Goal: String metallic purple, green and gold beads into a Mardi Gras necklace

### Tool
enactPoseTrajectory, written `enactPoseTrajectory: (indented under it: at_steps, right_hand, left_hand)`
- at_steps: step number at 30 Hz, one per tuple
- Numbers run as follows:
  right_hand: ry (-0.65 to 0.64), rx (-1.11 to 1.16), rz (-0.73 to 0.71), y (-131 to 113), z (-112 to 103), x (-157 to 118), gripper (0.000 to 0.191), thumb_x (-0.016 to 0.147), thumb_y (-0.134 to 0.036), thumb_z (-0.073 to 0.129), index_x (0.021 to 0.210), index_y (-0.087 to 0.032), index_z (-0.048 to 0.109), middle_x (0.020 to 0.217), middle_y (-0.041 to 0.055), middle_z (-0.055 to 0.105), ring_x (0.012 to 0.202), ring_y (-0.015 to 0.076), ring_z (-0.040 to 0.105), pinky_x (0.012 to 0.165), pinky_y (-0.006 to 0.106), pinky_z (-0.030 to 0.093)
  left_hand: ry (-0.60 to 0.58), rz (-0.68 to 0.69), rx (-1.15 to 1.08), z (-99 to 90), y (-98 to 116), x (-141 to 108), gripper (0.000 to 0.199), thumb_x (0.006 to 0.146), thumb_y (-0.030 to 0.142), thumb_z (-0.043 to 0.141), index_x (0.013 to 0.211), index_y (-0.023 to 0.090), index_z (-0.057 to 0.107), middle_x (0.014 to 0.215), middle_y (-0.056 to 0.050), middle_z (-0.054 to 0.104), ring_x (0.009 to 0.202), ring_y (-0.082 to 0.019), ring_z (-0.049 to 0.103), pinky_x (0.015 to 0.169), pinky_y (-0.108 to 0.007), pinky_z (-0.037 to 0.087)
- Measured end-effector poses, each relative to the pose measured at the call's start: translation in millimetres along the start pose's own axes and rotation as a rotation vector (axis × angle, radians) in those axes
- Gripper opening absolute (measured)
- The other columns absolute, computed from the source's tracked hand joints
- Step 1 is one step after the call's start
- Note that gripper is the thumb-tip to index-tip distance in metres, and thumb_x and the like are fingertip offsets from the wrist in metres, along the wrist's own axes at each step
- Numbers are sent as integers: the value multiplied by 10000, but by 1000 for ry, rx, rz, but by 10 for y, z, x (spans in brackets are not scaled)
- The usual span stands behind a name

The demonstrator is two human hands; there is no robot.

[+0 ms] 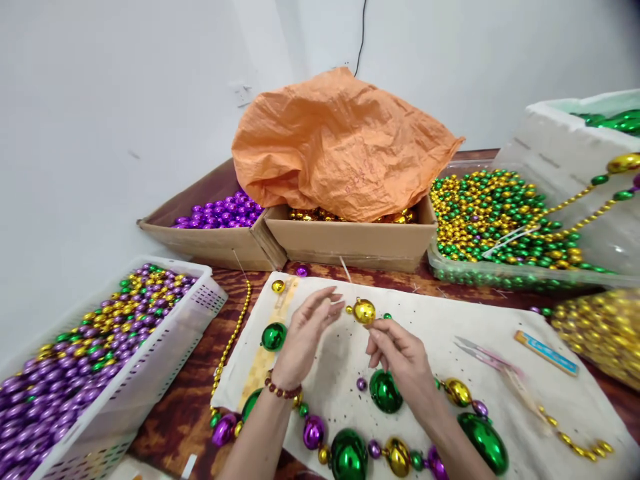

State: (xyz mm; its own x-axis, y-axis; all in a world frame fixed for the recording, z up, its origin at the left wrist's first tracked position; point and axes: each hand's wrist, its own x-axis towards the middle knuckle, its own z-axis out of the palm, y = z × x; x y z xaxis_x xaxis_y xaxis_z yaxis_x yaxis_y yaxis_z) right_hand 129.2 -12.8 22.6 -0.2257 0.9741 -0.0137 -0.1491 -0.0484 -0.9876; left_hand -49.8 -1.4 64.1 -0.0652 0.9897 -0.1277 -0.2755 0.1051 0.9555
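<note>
My right hand (pixel 401 350) pinches a large shiny gold bead (pixel 364 311) at its lower right side, a little above the white cloth (pixel 430 313). A tiny gold bead (pixel 349 309) sits at the left end of the large one. My left hand (pixel 307 327) is raised just left of these beads, its fingers apart and curved, with nothing visible in them. A big green bead (pixel 385 391) and a small purple bead (pixel 361 384) lie below my hands. A strand of mixed beads (pixel 397 456) runs along the near edge, partly hidden by my forearms.
Scissors (pixel 487 353) and a blue-orange packet (pixel 546 353) lie at right on the cloth. Around it stand a white crate (pixel 210 283), a cardboard box (pixel 350 243) under an orange sack (pixel 340 147), purple beads (pixel 220 217) in another box, and a clear tub (pixel 500 270).
</note>
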Motion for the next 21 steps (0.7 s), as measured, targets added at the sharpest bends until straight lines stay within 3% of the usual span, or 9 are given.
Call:
enactPoseTrajectory:
  at_steps: [3,7,10,13,15,21]
  right_hand:
    - [40,114,45,12,-122,37,244,921,-411,543,928,-172,591,701,2,593,532,110,571,446,198,379]
    - [32,184,88,71,-250,-7,268,908,-391,567,1059,-170,584,747,13,602,569,120,587,454,200,394]
    - [23,195,109,126,-300,-71,284,911,-380,567,1117,-184,570,826,32,630,589,122,607,436,191,383]
    - [40,176,124,173,-319,-122,242,910,-372,574,1060,-182,587,873,45,649,559,112,608,407,182,343]
    - [63,160,112,188,-322,-143,205,912,-359,577,995,-173,598,889,53,661,552,108,610,423,189,349]
    - [130,163,92,187,-336,-201,177,914,-337,583,977,-172,597,882,52,683,550,110,610,475,213,379]
  left_hand:
    - [159,106,388,-231,-162,137,235,810,310,657,1019,212,699,1064,-87,663,944,-219,618,859,-336,444]
    - [18,195,814,-303,-385,192,136,800,197,607,889,212,708,896,-72,655,866,-227,586,810,-338,420]
    - [-218,260,997,-137,-503,185,206,837,138,514,935,216,677,912,-71,634,862,-221,583,801,-333,421]
    - [-430,322,1053,84,-588,212,228,856,111,471,973,212,639,954,-65,608,885,-207,576,801,-311,424]
    - [-466,345,1080,210,-632,257,199,864,118,466,966,208,612,956,-58,584,871,-195,567,774,-291,423]
    - [-430,298,1237,430,-691,406,163,865,158,476,966,222,587,987,-46,542,754,-173,551,663,-275,395]
